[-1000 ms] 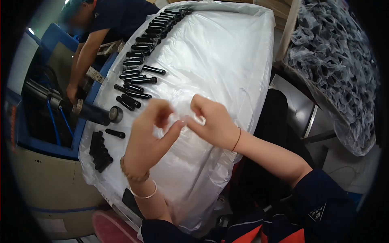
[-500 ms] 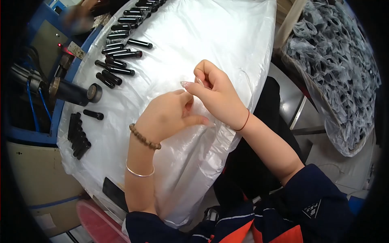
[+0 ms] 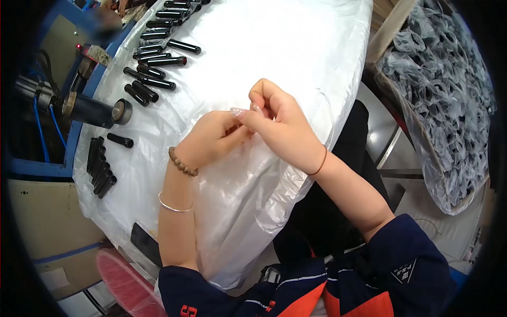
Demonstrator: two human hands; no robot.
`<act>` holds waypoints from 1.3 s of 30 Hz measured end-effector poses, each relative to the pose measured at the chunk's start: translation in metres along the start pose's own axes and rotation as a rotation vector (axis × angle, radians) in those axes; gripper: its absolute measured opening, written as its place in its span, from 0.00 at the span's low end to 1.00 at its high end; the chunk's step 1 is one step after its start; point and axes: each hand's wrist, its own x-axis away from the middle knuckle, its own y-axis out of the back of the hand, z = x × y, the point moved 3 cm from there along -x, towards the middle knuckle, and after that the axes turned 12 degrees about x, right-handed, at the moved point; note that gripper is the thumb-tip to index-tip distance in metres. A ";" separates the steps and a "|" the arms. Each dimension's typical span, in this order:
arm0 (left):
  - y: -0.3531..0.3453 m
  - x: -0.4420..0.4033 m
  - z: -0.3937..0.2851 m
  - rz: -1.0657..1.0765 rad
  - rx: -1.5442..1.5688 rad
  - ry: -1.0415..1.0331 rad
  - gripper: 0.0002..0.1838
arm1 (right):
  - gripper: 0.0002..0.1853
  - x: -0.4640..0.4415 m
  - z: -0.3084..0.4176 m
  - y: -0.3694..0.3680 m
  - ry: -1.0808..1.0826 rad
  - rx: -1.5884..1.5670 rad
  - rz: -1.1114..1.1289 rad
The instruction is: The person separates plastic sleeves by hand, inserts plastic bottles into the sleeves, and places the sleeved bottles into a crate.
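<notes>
Over the plastic-covered table [image 3: 285,47], my two hands meet with their fingertips touching or nearly so. My left hand [image 3: 211,138] is closed, thumb pressed toward the fingers. Fingers curled and thumb bent in, my right hand [image 3: 285,127] is closed in a pinch. Whatever is between the fingertips, if anything, is too small or hidden to make out. Left of the hands lie several glossy black tubes [image 3: 162,61] in an uneven row. One black tube [image 3: 120,140] lies apart, beside a cluster of black tubes [image 3: 99,166].
A machine with a dark cylinder [image 3: 92,110] reaches over the table's left edge. At the right stands a box [image 3: 380,39] full of clear plastic wraps [image 3: 433,105]. A dark phone-like slab [image 3: 146,243] lies near the front edge, above a pink bin [image 3: 124,274].
My left thumb has drawn in, and the left fingers have closed toward my right fingertips. The right hand stays nearly in place. The view has shifted slightly.
</notes>
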 end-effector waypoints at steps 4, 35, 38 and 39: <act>-0.002 -0.003 0.010 -0.083 0.094 -0.106 0.08 | 0.11 -0.001 0.002 0.001 -0.006 0.009 -0.013; -0.035 -0.005 -0.008 -0.401 -0.762 -0.440 0.10 | 0.09 -0.004 -0.011 0.001 0.072 0.380 -0.066; -0.033 0.003 -0.017 -0.385 -0.840 -0.435 0.10 | 0.11 -0.007 -0.012 0.000 -0.011 0.292 0.007; -0.033 0.008 -0.018 -0.366 -0.864 -0.411 0.09 | 0.11 -0.005 -0.012 -0.002 -0.012 0.284 0.028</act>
